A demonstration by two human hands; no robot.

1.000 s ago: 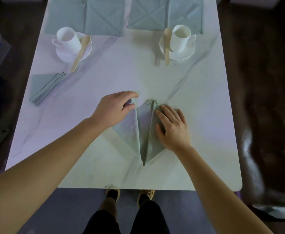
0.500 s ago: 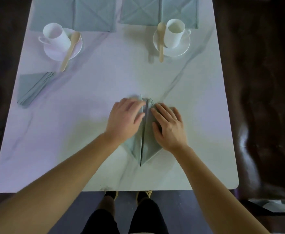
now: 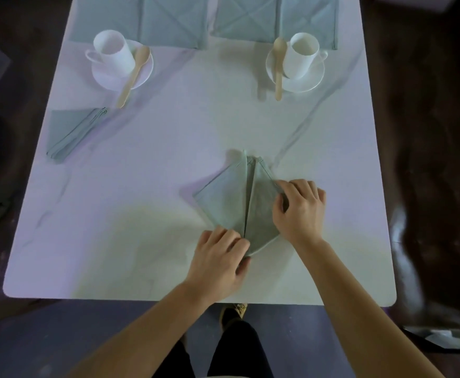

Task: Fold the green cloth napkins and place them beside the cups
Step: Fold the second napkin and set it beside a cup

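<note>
Head view: a white marbled surface [image 3: 141, 186] carries a half-folded green napkin [image 3: 223, 197] near its front edge. The left hand [image 3: 219, 257] pinches the napkin's near tip; the right hand [image 3: 301, 211] grips its right edge. Left cup [image 3: 113, 51] and right cup [image 3: 301, 57] stand well apart at the back.

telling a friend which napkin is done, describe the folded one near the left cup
On the white table, find the left cup. Nearer the viewer, by the table's left edge, lies the folded napkin: a compact layered triangle, unlike the flat squares at the far edge.
</note>
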